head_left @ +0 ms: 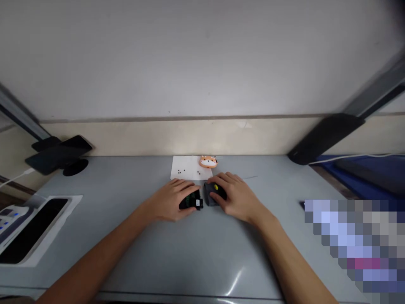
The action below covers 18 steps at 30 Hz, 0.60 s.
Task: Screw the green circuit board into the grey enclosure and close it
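1. Left of centre, the left hand (172,199) curls loosely over a black device part with an exposed green circuit board (190,200), resting on the grey counter (190,253)
2. Centre, at the back: a white paper sheet (190,168) holds several tiny black screws (181,171), so disassembly looks well along; an orange dog-face trinket (208,161) lies at its edge
3. Just right, the right hand (236,195) grips a separate dark grey housing with a yellow dot (214,193), fingers closed over it; the two parts lie apart
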Each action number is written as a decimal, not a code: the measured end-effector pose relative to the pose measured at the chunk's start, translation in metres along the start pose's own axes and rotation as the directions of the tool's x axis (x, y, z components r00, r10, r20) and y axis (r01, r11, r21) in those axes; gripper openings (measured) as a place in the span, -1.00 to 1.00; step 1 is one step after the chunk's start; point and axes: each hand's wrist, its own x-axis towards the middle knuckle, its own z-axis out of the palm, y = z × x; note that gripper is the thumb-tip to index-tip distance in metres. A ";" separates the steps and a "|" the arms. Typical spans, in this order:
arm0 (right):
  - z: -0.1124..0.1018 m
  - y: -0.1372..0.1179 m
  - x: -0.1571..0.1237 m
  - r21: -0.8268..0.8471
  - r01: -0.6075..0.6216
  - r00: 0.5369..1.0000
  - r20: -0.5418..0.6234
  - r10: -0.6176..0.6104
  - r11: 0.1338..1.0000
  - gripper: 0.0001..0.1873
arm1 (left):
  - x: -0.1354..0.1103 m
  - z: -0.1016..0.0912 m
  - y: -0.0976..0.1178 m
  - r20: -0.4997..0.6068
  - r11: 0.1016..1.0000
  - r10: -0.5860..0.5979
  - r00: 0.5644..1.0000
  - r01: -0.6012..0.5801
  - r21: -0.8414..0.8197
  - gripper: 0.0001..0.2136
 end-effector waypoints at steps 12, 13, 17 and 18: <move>-0.049 -0.014 0.013 0.259 -0.234 0.756 -0.558 0.343 0.937 -0.79 | -0.010 0.003 -0.005 -0.056 0.987 -0.046 0.997 0.037 -0.156 -0.44; -0.053 -0.017 0.021 0.261 -0.260 0.726 -0.582 0.366 0.930 -0.77 | -0.009 0.004 -0.004 -0.065 0.987 -0.040 0.997 0.029 -0.160 -0.45; -0.043 -0.017 0.050 0.345 -0.315 0.691 -0.555 0.463 0.884 -0.64 | -0.009 0.007 -0.004 -0.096 0.983 -0.050 0.994 0.031 -0.181 -0.49; -0.034 -0.015 0.054 0.417 -0.298 0.675 -0.545 0.498 0.859 -0.62 | -0.009 0.007 -0.004 -0.100 0.981 -0.059 0.993 0.039 -0.188 -0.50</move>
